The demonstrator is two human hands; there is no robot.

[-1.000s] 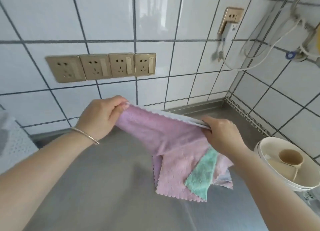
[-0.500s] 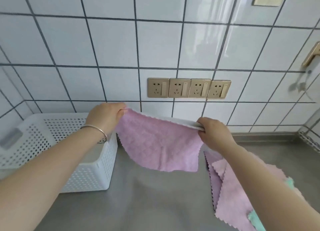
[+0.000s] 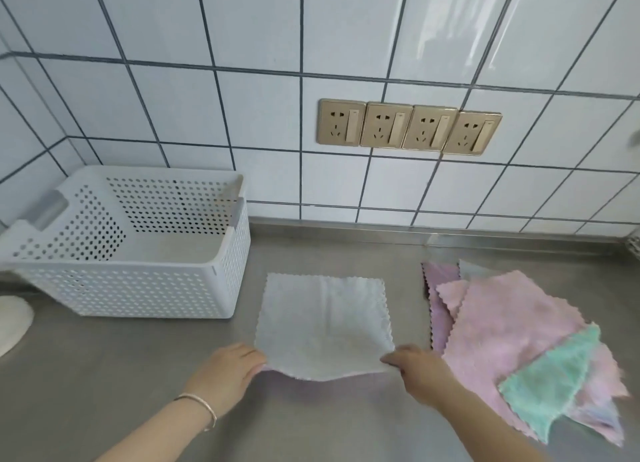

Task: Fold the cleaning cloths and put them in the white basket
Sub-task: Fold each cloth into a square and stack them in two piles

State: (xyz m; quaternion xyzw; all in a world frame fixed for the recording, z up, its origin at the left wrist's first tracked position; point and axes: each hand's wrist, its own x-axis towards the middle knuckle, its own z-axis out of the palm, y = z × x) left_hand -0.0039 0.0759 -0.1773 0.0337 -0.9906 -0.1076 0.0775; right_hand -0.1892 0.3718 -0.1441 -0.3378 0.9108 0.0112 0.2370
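A square cleaning cloth (image 3: 323,323) lies spread on the steel counter with its pale grey side up; a pink underside shows at the near edge. My left hand (image 3: 228,371) pinches its near left corner and my right hand (image 3: 417,370) pinches its near right corner. The near edge is lifted slightly. The white perforated basket (image 3: 138,288) stands to the left of the cloth, against the wall. A loose pile of pink cloths (image 3: 502,326) with a teal cloth (image 3: 550,375) on top lies to the right.
The steel counter (image 3: 138,375) meets a tiled wall with a row of gold sockets (image 3: 408,126). A white round object (image 3: 12,323) sits at the left edge, by the basket.
The cloth was held up in the air, pink side towards me; both hands have lowered it flat onto the counter beside the basket. The view has tilted down and left.
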